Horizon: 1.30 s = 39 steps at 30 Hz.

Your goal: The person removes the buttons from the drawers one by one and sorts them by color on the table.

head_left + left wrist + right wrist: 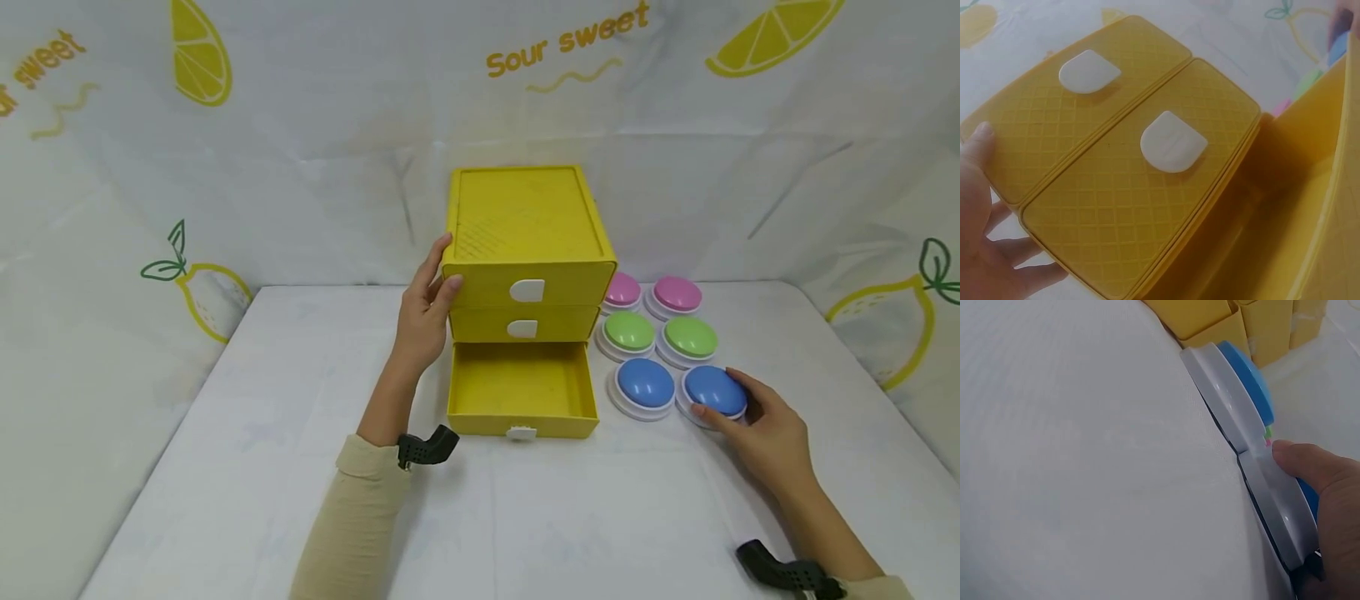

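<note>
A yellow cabinet (528,215) of three stacked drawers stands at the middle of the table. Its bottom drawer (480,426) is pulled out, with nothing visible inside; the upper two are closed. My left hand (422,327) grips the cabinet's left side, thumb at the front edge and fingers along the side wall. On the right, my right hand (776,443) holds the nearer right blue push button (716,389) by its white rim, thumb in front and fingers at the far side. That button sits beside another blue push button (646,383), their bases touching.
Behind the blue pair are two green buttons (691,337) and two pink buttons (677,293), the left pink one partly hidden by the cabinet. A white cloth covers the table (315,383). A lemon-printed sheet (337,167) hangs behind and at the sides.
</note>
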Each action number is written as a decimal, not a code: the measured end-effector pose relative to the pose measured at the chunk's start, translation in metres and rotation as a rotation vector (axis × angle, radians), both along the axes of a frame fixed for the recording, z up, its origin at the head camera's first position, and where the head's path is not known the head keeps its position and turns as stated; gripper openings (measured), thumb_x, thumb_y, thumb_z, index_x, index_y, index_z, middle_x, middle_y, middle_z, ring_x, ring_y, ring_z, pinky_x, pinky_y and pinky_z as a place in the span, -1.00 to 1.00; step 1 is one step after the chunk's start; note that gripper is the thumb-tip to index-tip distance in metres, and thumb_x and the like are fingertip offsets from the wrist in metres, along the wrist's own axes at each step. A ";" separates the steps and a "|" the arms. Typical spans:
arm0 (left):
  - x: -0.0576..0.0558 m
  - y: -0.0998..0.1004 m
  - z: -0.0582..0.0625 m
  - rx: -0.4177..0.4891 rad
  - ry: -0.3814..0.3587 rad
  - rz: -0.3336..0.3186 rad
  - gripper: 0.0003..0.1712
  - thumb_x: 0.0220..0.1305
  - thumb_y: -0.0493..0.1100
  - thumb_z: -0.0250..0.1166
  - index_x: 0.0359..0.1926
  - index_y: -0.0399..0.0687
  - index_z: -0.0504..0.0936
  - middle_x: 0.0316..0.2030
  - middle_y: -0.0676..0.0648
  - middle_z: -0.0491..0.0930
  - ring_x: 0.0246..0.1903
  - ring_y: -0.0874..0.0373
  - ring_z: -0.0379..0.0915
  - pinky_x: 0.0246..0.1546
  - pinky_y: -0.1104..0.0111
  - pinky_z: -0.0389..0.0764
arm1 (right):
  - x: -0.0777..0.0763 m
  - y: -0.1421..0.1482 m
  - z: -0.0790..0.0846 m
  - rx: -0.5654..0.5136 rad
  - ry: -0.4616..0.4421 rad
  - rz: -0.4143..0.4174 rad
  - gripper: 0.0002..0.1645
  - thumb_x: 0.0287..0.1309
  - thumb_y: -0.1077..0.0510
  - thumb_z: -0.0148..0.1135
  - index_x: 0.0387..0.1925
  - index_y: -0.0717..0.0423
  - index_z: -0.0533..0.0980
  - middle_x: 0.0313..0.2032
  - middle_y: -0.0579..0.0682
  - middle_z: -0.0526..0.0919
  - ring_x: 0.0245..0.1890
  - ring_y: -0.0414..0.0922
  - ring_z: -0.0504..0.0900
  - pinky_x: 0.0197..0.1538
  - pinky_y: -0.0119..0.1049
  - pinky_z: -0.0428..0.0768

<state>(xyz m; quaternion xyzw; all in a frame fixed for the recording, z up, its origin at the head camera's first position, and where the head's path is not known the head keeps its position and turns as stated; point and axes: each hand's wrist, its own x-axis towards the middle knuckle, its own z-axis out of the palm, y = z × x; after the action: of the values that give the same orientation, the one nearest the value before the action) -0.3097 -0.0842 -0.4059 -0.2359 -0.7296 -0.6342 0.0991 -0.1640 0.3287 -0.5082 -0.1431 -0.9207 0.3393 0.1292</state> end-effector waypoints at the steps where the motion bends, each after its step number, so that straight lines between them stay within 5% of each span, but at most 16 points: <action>1: 0.000 0.000 0.000 0.000 -0.002 0.003 -0.35 0.55 0.02 0.03 0.58 0.33 0.13 0.58 0.20 0.08 0.50 0.06 0.22 0.44 0.16 0.41 | -0.001 0.000 0.000 -0.002 0.003 0.005 0.02 0.18 -0.18 0.43 0.51 0.16 0.23 0.41 0.42 0.34 0.34 0.41 0.38 0.45 -0.43 0.33; 3: 0.001 -0.001 0.000 -0.001 -0.005 0.011 -0.35 0.56 -0.01 0.03 0.58 0.33 0.14 0.58 0.20 0.08 0.50 0.06 0.22 0.44 0.14 0.41 | -0.002 -0.001 0.001 -0.003 0.012 0.014 0.02 0.17 -0.17 0.43 0.51 0.16 0.23 0.40 0.42 0.35 0.33 0.41 0.39 0.30 -0.75 0.19; 5: 0.000 0.000 0.000 -0.002 -0.003 0.012 -0.36 0.57 -0.06 0.03 0.58 0.31 0.14 0.58 0.19 0.08 0.50 0.05 0.21 0.43 0.14 0.43 | -0.003 -0.002 0.001 0.000 0.012 0.018 0.02 0.17 -0.17 0.43 0.51 0.17 0.23 0.39 0.42 0.35 0.33 0.41 0.39 0.35 -0.68 0.25; 7: -0.001 0.000 0.000 0.007 -0.001 0.000 -0.36 0.58 -0.09 0.02 0.58 0.30 0.13 0.58 0.19 0.07 0.51 0.07 0.20 0.43 0.13 0.42 | -0.004 -0.002 0.002 0.007 0.009 0.014 0.03 0.18 -0.17 0.43 0.50 0.20 0.23 0.39 0.43 0.35 0.33 0.42 0.39 0.46 -0.29 0.40; 10: -0.003 0.001 -0.001 0.019 0.001 -0.021 -0.36 0.59 -0.12 0.02 0.59 0.29 0.13 0.58 0.18 0.07 0.51 0.09 0.19 0.44 0.14 0.41 | -0.005 -0.002 0.003 0.004 0.004 0.010 0.04 0.18 -0.17 0.42 0.50 0.24 0.21 0.39 0.45 0.33 0.34 0.45 0.36 0.28 0.34 0.39; 20: -0.002 0.002 0.000 0.008 0.000 -0.014 -0.37 0.60 -0.08 0.01 0.58 0.34 0.13 0.58 0.17 0.08 0.49 0.08 0.24 0.45 0.13 0.40 | -0.011 -0.008 0.009 0.015 0.040 0.001 0.00 0.20 -0.16 0.39 0.47 0.30 0.24 0.34 0.47 0.38 0.29 0.40 0.41 0.30 0.26 0.47; 24: -0.001 0.002 0.001 -0.001 -0.031 0.001 -0.36 0.60 -0.13 0.00 0.59 0.30 0.11 0.59 0.16 0.06 0.50 0.07 0.22 0.46 0.14 0.38 | -0.007 -0.018 0.012 0.022 0.083 -0.017 -0.01 0.21 -0.15 0.38 0.47 0.28 0.23 0.37 0.46 0.34 0.36 0.42 0.33 0.32 0.43 0.34; 25: -0.001 0.001 0.000 0.000 -0.040 0.000 -0.35 0.60 -0.14 0.00 0.60 0.27 0.10 0.60 0.14 0.05 0.51 0.07 0.20 0.47 0.14 0.37 | -0.006 -0.022 0.013 0.026 0.134 -0.025 -0.05 0.18 -0.11 0.42 0.44 0.27 0.28 0.35 0.44 0.38 0.36 0.38 0.35 0.37 0.38 0.34; 28: -0.002 0.002 0.000 0.000 -0.064 -0.006 -0.33 0.60 -0.19 -0.01 0.61 0.20 0.06 0.61 0.09 0.01 0.52 0.05 0.17 0.48 0.14 0.35 | -0.003 -0.038 0.014 0.033 0.381 -0.002 -0.22 0.02 0.10 0.54 0.26 0.28 0.49 0.15 0.35 0.58 0.22 0.00 0.53 0.41 -0.19 0.45; 32: -0.001 0.002 0.002 -0.004 -0.061 0.000 -0.33 0.59 -0.21 -0.02 0.61 0.17 0.06 0.61 0.07 0.02 0.52 0.03 0.17 0.47 0.13 0.36 | -0.001 -0.066 0.015 0.035 0.656 0.139 -0.44 -0.23 0.35 0.60 -0.06 0.33 0.64 -0.25 0.22 0.71 -0.18 -0.47 0.50 -0.01 -0.77 0.37; 39: -0.001 0.001 0.001 0.003 -0.010 0.000 -0.34 0.58 -0.10 0.02 0.59 0.29 0.11 0.58 0.16 0.07 0.49 0.08 0.24 0.46 0.17 0.39 | 0.008 -0.110 0.015 -0.123 0.614 0.296 -0.71 -0.17 0.47 0.54 -0.33 0.25 0.66 -0.49 0.02 0.70 -0.45 -0.52 0.57 -0.28 -0.74 0.55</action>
<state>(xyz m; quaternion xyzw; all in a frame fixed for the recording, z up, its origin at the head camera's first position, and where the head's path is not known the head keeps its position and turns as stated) -0.3103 -0.0831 -0.4050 -0.2325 -0.7292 -0.6364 0.0960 -0.1556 0.2189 -0.4933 0.0932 -0.8274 0.4365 0.3408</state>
